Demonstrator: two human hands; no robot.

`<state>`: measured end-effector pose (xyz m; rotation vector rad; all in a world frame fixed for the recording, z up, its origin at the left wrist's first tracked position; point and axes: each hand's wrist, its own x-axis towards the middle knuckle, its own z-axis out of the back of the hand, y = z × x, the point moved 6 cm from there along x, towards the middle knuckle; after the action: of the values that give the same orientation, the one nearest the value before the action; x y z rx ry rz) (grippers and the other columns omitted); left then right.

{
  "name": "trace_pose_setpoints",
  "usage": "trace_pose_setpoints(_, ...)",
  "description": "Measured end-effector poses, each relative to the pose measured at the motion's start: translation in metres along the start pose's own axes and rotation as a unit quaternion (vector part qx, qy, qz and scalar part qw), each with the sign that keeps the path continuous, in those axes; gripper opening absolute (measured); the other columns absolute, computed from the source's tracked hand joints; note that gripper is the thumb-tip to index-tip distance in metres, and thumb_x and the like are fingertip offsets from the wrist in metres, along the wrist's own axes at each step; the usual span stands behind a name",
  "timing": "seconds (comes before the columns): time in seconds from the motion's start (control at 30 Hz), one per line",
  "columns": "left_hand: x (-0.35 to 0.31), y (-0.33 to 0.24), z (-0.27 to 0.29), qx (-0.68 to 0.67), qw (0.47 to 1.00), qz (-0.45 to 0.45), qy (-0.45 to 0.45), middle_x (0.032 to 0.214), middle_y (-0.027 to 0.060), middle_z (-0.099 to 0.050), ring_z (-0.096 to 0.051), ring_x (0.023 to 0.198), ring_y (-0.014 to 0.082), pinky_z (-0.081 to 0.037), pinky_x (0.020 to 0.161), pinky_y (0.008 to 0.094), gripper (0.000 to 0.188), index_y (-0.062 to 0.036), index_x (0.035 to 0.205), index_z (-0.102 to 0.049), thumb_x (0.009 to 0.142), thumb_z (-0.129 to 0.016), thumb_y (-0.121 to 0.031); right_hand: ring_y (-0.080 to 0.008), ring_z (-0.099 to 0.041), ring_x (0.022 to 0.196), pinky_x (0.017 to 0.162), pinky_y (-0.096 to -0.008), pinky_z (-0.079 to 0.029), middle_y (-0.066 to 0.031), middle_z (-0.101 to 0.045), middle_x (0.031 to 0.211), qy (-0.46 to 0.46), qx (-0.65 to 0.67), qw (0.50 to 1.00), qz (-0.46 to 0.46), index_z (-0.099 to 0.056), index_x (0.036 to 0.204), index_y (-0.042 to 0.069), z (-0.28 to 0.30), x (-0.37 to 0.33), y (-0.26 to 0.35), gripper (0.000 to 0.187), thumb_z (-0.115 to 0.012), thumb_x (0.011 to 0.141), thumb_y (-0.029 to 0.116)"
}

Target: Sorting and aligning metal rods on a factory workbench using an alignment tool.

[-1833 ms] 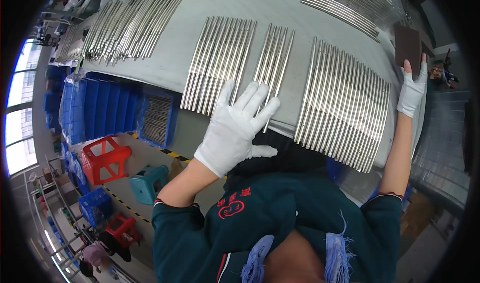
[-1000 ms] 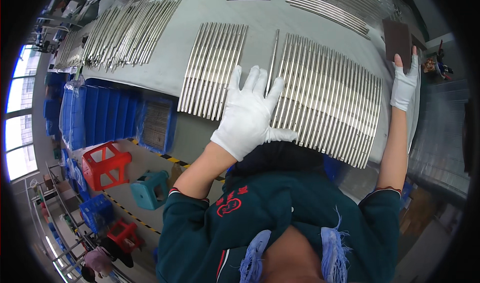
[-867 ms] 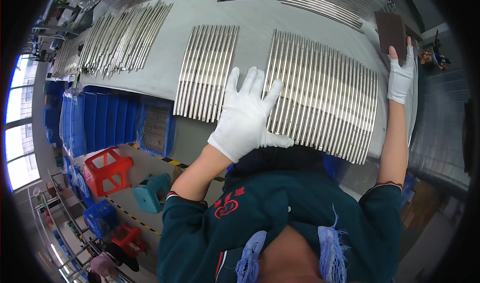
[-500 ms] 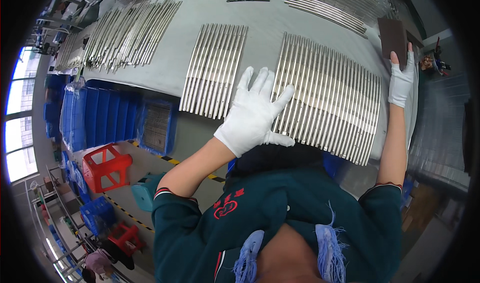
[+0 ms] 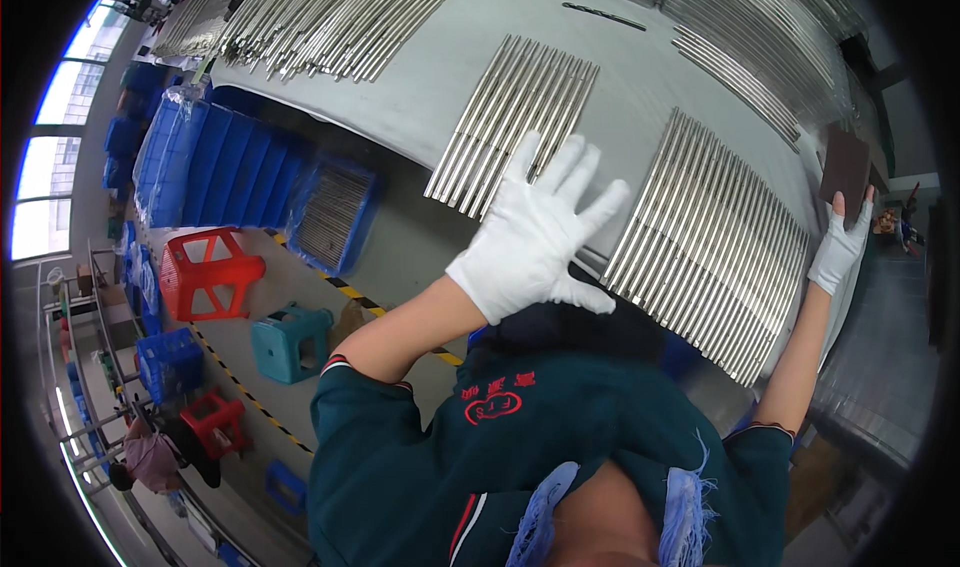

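My left hand [image 5: 540, 232], in a white glove, is spread flat with its fingers apart. It hovers at or over the near right ends of a smaller row of shiny metal rods [image 5: 510, 117]; whether it touches them I cannot tell. To its right lies a wider row of similar rods [image 5: 710, 242], side by side on the pale table. At the far right, my right hand [image 5: 838, 252] wears a white glove with bare fingertips showing. Its fingers grip the near end of a dark brown block [image 5: 845, 167].
A large pile of rods [image 5: 330, 22] lies at the far left of the table [image 5: 400, 97]. A dark drill bit [image 5: 604, 16] and more rods [image 5: 735, 82] are at the back. Blue crates [image 5: 220, 162], a red stool [image 5: 212, 272] and a teal stool [image 5: 290, 342] stand on the floor.
The whole view has turned, shifting the table contents rightward. My left hand has moved off the wider row's left edge towards the smaller row. My right hand stays on the brown block.
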<state>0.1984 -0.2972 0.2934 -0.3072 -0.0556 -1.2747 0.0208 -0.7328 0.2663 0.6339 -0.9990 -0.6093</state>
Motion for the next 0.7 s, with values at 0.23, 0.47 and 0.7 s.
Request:
trace_pose_setpoints(0.23, -0.033, 0.049, 0.01, 0.088, 0.994, 0.063, 0.031, 0.143, 0.0223, -0.053, -0.044, 0.137, 0.0448, -0.021, 0.116, 0.0651, 0.111, -0.0066, 0.144, -0.051, 0.071, -0.048, -0.09, -0.0232, -0.051, 0.13, 0.108, -0.0359, -0.045, -0.0145, -0.044, 0.151, 0.014, -0.01, 1.0, -0.005, -0.037, 0.155, 0.007, 0.004, 0.001, -0.008, 0.067, -0.069, 0.098, 0.021)
trace_pose_setpoints(0.47, -0.027, 0.033, 0.002, 0.028, 0.998, 0.027, 0.042, 0.146, 0.02, -0.052, -0.046, 0.139, 0.0376, -0.022, 0.116, 0.0658, 0.11, -0.0075, 0.144, -0.05, 0.071, -0.048, -0.089, -0.0237, -0.05, 0.13, 0.109, -0.0366, -0.045, -0.0146, -0.045, 0.15, 0.02, -0.009, 1.0, -0.017, -0.036, 0.156, 0.009, 0.006, 0.001, -0.01, 0.067, -0.068, 0.098, 0.02)
trace_pose_setpoints(0.7, -0.013, 0.0, -0.009, -0.083, 0.995, -0.038, 0.036, 0.145, 0.019, -0.052, -0.045, 0.14, 0.0372, -0.023, 0.115, 0.0658, 0.105, -0.0056, 0.143, -0.051, 0.069, -0.059, -0.081, -0.0246, -0.046, 0.137, 0.115, -0.0343, -0.035, -0.0165, -0.045, 0.152, -0.001, -0.034, 0.999, 0.001, -0.041, 0.152, 0.002, 0.001, -0.002, 0.004, 0.068, -0.07, 0.097, 0.027)
